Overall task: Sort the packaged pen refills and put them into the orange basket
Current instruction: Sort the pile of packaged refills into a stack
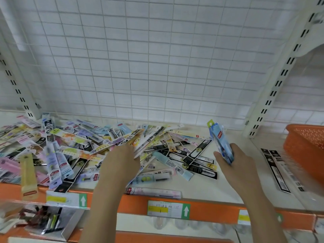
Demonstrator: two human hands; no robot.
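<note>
A heap of packaged pen refills (105,148) sprawls across the white shelf (228,186), long narrow packs lying at every angle; most of their print is too small or blurred to read. The right hand (233,163) grips a few blue packs (220,142) upright, long axis nearly vertical, their green-tabbed hanger ends pointing up and their lower ends hidden in the fingers. The left hand (121,161) reaches into the pile and holds a fan of packs (145,139) slanting up to the right; its fingertips are hidden beneath them. The orange basket (305,146) sits at the right edge, cut off by the frame, with black refill packs (275,169) lying just beside it.
</note>
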